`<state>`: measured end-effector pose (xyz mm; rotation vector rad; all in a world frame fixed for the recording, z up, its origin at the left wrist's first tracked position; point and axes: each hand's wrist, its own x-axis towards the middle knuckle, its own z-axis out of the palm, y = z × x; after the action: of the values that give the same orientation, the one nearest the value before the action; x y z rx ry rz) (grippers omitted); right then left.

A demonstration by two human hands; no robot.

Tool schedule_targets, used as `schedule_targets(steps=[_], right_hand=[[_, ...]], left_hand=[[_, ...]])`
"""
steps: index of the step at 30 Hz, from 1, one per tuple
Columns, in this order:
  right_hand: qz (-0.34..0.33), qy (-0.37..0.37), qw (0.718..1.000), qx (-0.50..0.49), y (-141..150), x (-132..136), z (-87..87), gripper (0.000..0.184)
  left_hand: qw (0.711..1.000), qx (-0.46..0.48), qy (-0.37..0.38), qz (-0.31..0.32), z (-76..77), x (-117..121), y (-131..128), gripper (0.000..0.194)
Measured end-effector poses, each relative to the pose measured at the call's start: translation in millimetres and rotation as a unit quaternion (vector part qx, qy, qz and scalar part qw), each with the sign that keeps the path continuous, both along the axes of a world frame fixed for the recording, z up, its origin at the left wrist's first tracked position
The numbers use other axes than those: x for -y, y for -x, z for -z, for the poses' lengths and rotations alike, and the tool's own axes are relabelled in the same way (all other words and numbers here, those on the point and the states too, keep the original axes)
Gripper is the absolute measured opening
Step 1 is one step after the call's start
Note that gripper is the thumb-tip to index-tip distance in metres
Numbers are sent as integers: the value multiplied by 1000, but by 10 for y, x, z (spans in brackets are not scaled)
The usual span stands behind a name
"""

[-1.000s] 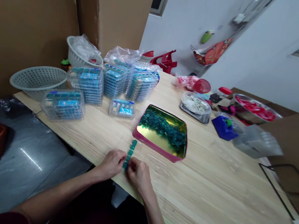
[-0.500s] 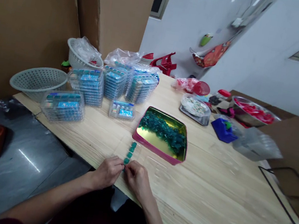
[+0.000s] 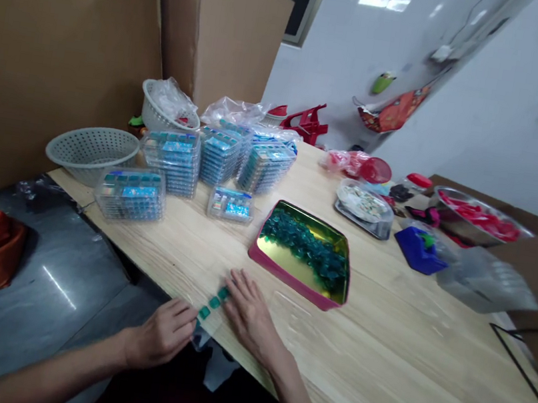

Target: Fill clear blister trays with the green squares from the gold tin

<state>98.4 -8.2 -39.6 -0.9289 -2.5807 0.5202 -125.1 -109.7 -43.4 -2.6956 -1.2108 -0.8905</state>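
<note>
A short row of small teal pieces (image 3: 213, 301) sits in a clear tray at the table's near edge. My left hand (image 3: 163, 334) grips the tray's near end, fingers curled round it, partly past the table edge. My right hand (image 3: 247, 313) lies flat on the table beside the row, fingers stretched out and touching the pieces' right side. Just beyond stands a pink-rimmed gold tin (image 3: 289, 268) with a heap of loose teal pieces (image 3: 310, 248) inside.
Stacks of filled clear trays (image 3: 169, 159) and one single tray (image 3: 231, 204) stand at the back left, with two white baskets (image 3: 89, 148). A round dish (image 3: 364, 205), blue object (image 3: 416, 247), steel bowl (image 3: 479, 216) and clear trays (image 3: 485, 277) sit at right. Cardboard sheets rise behind.
The tray with the teal row has slid toward the table's near edge. My left hand drew back with it; my right hand opened from a pinch and now lies flat.
</note>
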Motion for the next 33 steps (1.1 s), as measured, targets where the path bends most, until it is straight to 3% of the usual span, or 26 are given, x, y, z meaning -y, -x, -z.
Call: schedule_targets(steps=[4,9,14,16,19,23,28,30,33], right_hand=[[-31,-1,996,87,94,57,80,52],[-31,21,994,102,93,111,64,57],[-100,59,992,44,-87,59,0,95],[-102,57,993,-2,-117,36,16,84],[-53,48,989,-129,-35,-35,39,47],[79,122,952,-270,219,-334,-125,23],[131,202,884,-401,503,-1263,-516,37],[168,184,884,-396,591,-1715,-629,39],[256,149,916,-270,703,-2268,-693,30]], left_hand=[[998,-1,-64,-1,23,13,35,25],[996,-1,-87,28,125,40,65,28],[996,10,-91,-9,173,110,122,36],[995,23,-85,-43,154,89,171,38],[990,88,-71,-89,46,-66,270,38],[958,233,-70,-150,-243,-536,424,35],[864,431,109,-238,-538,-1555,509,33],[835,443,161,-284,-573,-2012,488,24],[826,423,171,-330,-541,-2563,455,14]])
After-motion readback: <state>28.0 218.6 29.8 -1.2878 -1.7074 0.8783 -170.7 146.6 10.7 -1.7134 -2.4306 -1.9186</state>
